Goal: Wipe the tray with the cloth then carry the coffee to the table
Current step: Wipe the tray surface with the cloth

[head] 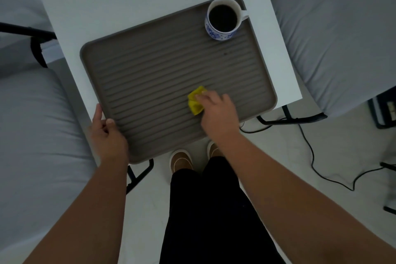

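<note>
No readable text, label, brand, number or sign showing anywhere. Cup (222, 20) at far right corner of tray (150, 66) carrying blue pattern on white only, no lettering. Tray surface showing plain ridges, no marking. Yellow cloth (195, 100) showing no tag or print. Dark box (383, 111) on floor beyond desk's right edge showing pale patches, too blurred to read.
</note>
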